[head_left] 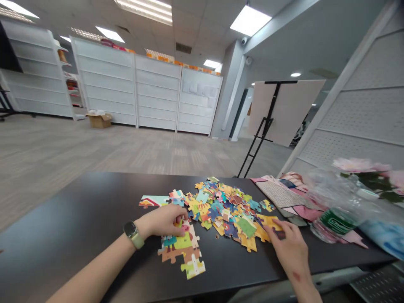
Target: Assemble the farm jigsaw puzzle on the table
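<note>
My left hand [166, 220], with a watch [130, 229] on its wrist, rests on a joined section of jigsaw puzzle [186, 254]. Its fingers are curled in and hide part of that section; what is between them does not show. To the right, my right hand [288, 244] grips a yellow puzzle piece [268, 221] between thumb and fingers, at the edge of a heap of loose puzzle pieces [217, 206]. A separate joined strip [154, 200] with a red and pale-blue picture lies beyond my left hand.
The dark table [78, 223] carries a plastic bottle [334, 223] with a green label, pink patterned cloth [293, 193] and pink flowers [356, 165] at its right end. Beyond stand an easel-like board [284, 109], white shelving [158, 92] and a cardboard box [100, 120].
</note>
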A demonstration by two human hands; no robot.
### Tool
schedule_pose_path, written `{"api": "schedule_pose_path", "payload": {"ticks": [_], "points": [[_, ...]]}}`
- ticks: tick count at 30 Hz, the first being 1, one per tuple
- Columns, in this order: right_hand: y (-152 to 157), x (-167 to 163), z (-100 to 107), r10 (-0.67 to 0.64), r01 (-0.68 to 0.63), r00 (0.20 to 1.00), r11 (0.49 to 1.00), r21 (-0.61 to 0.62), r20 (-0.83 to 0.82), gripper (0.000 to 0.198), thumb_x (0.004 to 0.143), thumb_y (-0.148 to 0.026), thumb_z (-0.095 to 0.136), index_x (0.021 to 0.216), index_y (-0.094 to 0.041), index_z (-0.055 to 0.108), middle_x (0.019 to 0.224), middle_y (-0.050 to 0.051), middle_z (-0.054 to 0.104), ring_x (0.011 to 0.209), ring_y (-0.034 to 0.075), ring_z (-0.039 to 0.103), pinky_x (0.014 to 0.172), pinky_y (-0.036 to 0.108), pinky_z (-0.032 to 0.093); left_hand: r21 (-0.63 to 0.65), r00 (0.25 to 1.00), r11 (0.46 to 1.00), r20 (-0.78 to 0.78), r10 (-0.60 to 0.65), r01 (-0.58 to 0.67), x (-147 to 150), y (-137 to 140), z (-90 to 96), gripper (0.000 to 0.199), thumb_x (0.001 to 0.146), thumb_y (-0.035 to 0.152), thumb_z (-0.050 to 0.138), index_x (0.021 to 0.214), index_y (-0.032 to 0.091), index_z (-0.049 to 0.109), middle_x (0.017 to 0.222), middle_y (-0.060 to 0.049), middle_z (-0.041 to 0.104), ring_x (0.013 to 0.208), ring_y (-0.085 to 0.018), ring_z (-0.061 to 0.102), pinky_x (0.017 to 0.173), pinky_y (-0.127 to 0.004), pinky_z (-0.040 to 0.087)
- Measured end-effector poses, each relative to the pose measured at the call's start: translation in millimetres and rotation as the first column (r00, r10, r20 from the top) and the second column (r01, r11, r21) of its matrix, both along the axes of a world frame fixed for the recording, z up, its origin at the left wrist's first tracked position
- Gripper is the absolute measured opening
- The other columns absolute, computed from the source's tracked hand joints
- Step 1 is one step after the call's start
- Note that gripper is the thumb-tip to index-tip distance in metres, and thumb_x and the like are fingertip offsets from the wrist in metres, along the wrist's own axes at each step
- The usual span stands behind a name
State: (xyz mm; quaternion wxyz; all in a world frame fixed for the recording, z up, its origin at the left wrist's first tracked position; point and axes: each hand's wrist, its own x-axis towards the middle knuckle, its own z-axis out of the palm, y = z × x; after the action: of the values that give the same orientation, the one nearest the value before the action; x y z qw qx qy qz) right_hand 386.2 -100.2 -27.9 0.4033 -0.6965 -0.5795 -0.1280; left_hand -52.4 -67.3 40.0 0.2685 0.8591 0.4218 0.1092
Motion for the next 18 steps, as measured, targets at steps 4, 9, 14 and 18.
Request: {"api": "schedule_pose_path", "payload": {"ticks": [4, 9, 14, 18], "points": [[-5.3, 6.0, -6.4, 0.002, -0.008, 0.986, 0.999, -0.033, -0.164, 0.069, 0.083, -0.067, 0.057, 0.130, -0.018, 0.064, 0.105, 0.011, 0.069, 0.078, 0.025, 0.069, 0.076, 0.040, 0.055, 0.002, 1.000, 1.000, -0.006, 0.001, -0.001, 0.1, -0.3, -0.2, 0.034, 0.075, 0.041, 0.071, 0.104, 0.023, 0.070, 0.080, 0.001, 0.063, 0.068, -0.017, 0.056, 0.058, -0.024, 0.036], [-10.9, 10.0, -8.0, 0.085, -0.085, 0.978, 0.996, 0.009, -0.192, 0.047, 0.088, -0.049, 0.055, 0.121, -0.020, 0.071, 0.108, 0.010, 0.073, 0.095, 0.028, 0.071, 0.089, 0.041, 0.055, 0.003, 1.000, 1.000, -0.019, 0.020, -0.020, 0.5, -2.3, 0.6, 0.033, 0.075, 0.040, 0.070, 0.104, 0.023, 0.069, 0.082, 0.000, 0.063, 0.069, -0.017, 0.056, 0.058, -0.025, 0.035], [-4.0, 6.1, -13.8, 0.349, -0.340, 0.936, 0.929, -0.145, 0.046, 0.051, 0.075, -0.017, 0.043, 0.115, -0.021, 0.074, 0.127, 0.008, 0.071, 0.133, 0.030, 0.055, 0.113, 0.051, 0.043, -0.002, 0.999, 0.999, -0.027, 0.032, -0.032, 1.3, -2.8, 0.5, 0.034, 0.075, 0.040, 0.069, 0.105, 0.023, 0.069, 0.082, 0.000, 0.063, 0.070, -0.018, 0.057, 0.058, -0.025, 0.035], [-4.7, 9.0, -17.0, 0.201, -0.207, 0.978, 0.967, -0.147, -0.060, 0.067, 0.074, -0.016, 0.040, 0.139, -0.017, 0.057, 0.141, 0.010, 0.061, 0.135, 0.027, 0.054, 0.114, 0.047, 0.042, -0.008, 0.999, 0.999, -0.029, 0.033, -0.034, 1.9, -3.4, 0.7, 0.032, 0.076, 0.040, 0.068, 0.104, 0.023, 0.069, 0.081, 0.001, 0.061, 0.069, -0.017, 0.055, 0.058, -0.025, 0.034]]}}
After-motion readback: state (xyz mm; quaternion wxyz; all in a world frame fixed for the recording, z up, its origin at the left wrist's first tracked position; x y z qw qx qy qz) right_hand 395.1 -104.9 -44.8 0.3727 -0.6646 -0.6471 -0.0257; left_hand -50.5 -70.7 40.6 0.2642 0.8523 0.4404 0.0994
